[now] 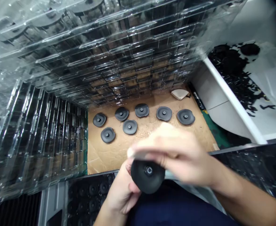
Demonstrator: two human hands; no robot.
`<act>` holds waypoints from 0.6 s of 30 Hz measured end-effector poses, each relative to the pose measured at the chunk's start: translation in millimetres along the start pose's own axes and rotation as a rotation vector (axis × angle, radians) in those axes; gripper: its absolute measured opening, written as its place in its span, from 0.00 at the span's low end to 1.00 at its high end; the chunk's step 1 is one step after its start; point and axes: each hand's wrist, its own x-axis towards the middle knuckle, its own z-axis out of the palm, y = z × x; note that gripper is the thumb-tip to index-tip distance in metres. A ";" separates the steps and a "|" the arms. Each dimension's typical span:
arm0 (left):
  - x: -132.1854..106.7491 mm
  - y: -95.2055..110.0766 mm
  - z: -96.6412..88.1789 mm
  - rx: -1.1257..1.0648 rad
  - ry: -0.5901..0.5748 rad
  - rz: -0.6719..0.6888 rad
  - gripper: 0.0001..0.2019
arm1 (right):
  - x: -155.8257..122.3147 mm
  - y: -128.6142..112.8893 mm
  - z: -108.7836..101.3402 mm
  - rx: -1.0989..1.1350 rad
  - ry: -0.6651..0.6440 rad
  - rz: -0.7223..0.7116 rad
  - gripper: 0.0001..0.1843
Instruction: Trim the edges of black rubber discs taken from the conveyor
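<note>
My left hand point(122, 191) cups the black disc point(147, 176) from below, fingers curled around its rim, while my right hand point(175, 153) comes over the top with fingers closed on its upper edge; that hand is blurred, so I cannot tell whether it pinches anything small. The disc sits just above my lap, near the front edge of the table, its centre stud facing me. To handle it well I judge I should keep the left grip steady and the stud in view. Beyond, seven more discs point(130, 126) lie apart on the cardboard sheet point(105, 153). Stacks of clear plastic trays point(58, 78) fill the left and back, and loose black scraps point(236, 72) lie on a white tray at the right.
</note>
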 end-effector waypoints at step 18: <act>6.0 1.7 -2.7 -0.034 -0.021 -0.020 0.24 | -17.8 -8.9 0.2 -0.162 0.014 -0.050 0.16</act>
